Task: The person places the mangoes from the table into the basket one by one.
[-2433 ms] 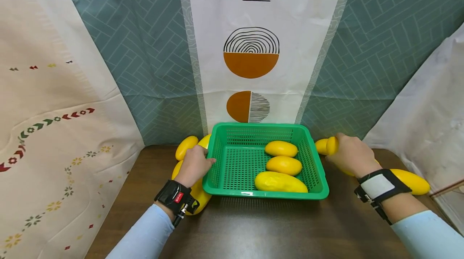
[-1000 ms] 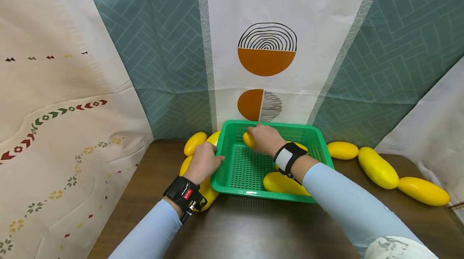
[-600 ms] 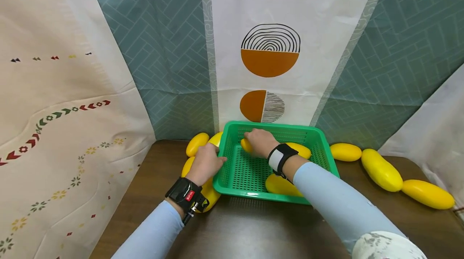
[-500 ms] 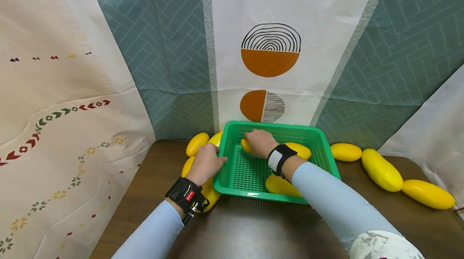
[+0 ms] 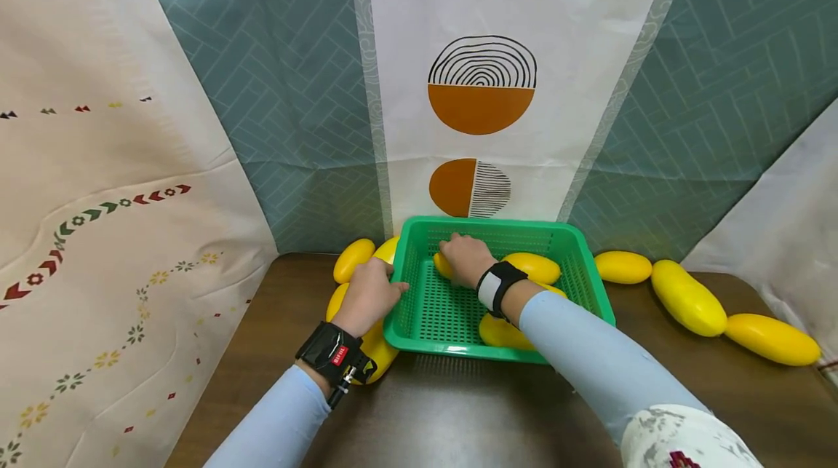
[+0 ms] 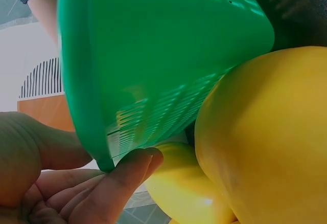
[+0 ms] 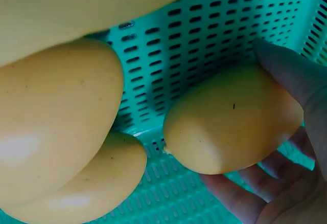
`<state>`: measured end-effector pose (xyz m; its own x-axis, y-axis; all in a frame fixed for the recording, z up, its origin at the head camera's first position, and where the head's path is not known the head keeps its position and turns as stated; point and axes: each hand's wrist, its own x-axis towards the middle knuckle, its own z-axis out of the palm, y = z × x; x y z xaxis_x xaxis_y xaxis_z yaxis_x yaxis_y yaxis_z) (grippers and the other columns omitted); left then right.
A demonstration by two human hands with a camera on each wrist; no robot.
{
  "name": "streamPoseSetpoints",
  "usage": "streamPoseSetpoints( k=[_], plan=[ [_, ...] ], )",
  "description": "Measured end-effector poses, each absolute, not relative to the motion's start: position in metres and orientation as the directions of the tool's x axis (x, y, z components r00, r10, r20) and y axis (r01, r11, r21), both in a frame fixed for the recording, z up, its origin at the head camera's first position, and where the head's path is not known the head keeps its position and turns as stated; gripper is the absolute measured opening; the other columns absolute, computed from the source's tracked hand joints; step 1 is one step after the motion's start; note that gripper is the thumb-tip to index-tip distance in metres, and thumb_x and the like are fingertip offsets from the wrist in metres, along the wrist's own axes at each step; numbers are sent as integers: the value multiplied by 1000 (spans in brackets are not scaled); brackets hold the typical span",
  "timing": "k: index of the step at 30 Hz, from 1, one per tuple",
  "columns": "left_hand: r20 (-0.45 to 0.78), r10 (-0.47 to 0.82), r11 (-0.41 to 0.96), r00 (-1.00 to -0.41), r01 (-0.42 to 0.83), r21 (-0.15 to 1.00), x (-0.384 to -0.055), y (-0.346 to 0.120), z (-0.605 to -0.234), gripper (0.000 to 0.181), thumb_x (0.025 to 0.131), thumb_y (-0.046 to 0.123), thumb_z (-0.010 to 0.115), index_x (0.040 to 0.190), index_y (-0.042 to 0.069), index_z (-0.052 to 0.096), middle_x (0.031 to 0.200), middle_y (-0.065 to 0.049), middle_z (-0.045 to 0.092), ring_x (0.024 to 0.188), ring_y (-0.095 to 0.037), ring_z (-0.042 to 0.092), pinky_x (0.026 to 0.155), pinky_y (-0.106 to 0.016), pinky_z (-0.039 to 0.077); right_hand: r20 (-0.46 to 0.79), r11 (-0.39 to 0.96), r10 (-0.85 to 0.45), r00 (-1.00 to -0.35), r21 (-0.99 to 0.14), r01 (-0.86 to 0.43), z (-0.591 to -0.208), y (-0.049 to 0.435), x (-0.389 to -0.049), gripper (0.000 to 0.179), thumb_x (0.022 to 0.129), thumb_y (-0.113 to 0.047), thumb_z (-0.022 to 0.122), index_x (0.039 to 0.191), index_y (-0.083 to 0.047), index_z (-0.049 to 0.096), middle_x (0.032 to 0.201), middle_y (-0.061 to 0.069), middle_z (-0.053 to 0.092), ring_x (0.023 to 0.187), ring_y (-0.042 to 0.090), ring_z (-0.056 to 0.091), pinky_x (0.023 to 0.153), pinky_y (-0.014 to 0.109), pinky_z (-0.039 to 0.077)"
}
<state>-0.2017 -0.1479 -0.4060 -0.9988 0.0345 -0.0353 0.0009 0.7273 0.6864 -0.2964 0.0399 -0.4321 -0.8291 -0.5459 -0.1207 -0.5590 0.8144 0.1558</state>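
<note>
A green plastic basket [image 5: 425, 346] with slotted sides stands on the table. My left hand [image 5: 368, 298] pinches its left rim, with the thumb on one side and fingers on the other in the left wrist view. Inside, towards the back left, my right hand [image 5: 468, 259] grips a smooth yellow oval fruit [image 7: 230, 119] with a small stem nub. The thumb and fingers lie around that fruit, close to the basket floor. To its right are a yellow fruit [image 5: 533, 266], a longer one [image 5: 504, 333] at the front, and another mostly hidden by my right wrist.
Several yellow fruits, one at the back [image 5: 353, 260] and a big one [image 6: 271, 132], lie against the basket's left side. Right of it, three more stretch in a row: one [image 5: 623, 267], a longer one [image 5: 687, 298] and a third [image 5: 772, 339]. A patterned cloth [image 5: 314, 126] hangs behind.
My right hand has carried the fruit from the table on the right into the back left of the basket, and has stayed there since. My left hand keeps its hold on the rim.
</note>
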Motion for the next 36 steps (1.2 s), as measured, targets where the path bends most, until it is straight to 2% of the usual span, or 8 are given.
streamPoseSetpoints(
  k=[13,23,25,31,36],
  plan=[
    [-54,20,727,-998,-23,687,-201,-147,-404,49,85,23,69,120,-7,56,89,-15,59,55,-11,58,46,-22,47,-130,808,-527,-840,230,-542,-433,41,-293,66,76,-32,76,132,-9,49,122,15,50,109,30,49,80,38,49],
    [-44,10,735,-999,-22,678,-201,-147,-406,51,84,24,69,122,-7,55,99,-18,59,59,-11,58,46,-21,47,-147,827,-503,-852,202,-524,-428,49,-290,78,73,-37,78,137,-8,43,125,15,48,110,30,48,79,38,49],
    [-42,8,732,-999,-23,681,-201,-147,-406,50,84,23,69,122,-7,55,98,-18,59,57,-12,58,46,-22,46,-132,826,-515,-847,189,-531,-421,52,-288,79,73,-37,78,137,-7,42,125,16,48,109,31,48,79,39,49],
    [-40,0,740,-999,-27,672,-200,-147,-406,51,84,22,69,123,-8,53,102,-18,57,59,-13,57,46,-22,46,-49,816,-568,-821,96,-570,-388,69,-284,67,80,-36,70,135,-6,45,121,15,52,103,28,53,76,38,50],
    [-38,4,738,-999,-23,674,-200,-146,-406,51,84,22,69,123,-8,54,103,-18,57,60,-13,57,47,-21,46,13,838,-546,-838,19,-546,-357,97,-283,65,79,-38,72,132,-8,49,121,12,52,104,25,52,79,35,48]
  ],
)
